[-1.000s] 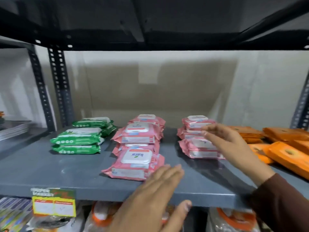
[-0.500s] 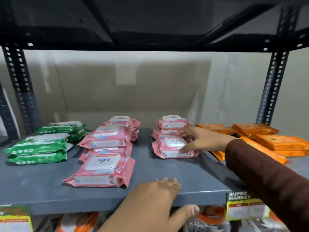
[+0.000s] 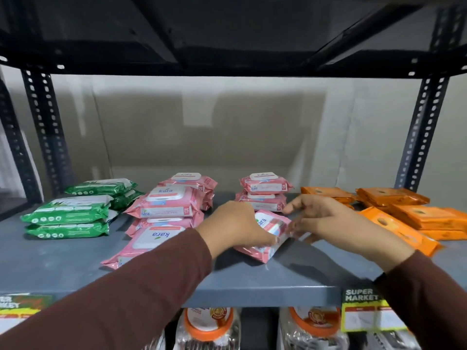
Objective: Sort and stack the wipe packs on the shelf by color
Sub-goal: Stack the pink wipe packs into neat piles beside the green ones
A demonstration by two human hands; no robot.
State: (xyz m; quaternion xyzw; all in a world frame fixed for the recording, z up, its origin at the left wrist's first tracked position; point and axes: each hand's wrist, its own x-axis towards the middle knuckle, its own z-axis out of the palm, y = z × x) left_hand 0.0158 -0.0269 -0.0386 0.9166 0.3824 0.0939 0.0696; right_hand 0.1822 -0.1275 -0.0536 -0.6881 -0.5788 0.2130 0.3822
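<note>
A pink wipe pack (image 3: 269,229) lies tilted on the grey shelf (image 3: 252,276), held from both sides. My left hand (image 3: 233,227) grips its left end and my right hand (image 3: 326,218) grips its right end. Behind it stands a pile of two pink packs (image 3: 264,192). Left of my hands are more pink packs: a stack (image 3: 168,202) and a loose pack (image 3: 149,242) at the front. Green packs (image 3: 68,214) are piled at the far left. Orange packs (image 3: 414,214) lie spread at the right.
Black slotted uprights (image 3: 419,132) frame the shelf and a dark shelf (image 3: 227,46) hangs overhead. Price tags (image 3: 364,309) hang on the front edge. Jars with orange lids (image 3: 209,322) sit on the shelf below.
My left hand has come up from the shelf's front edge and taken the pink pack's left end. The pack, which lay flat, is now tilted and turned between both hands.
</note>
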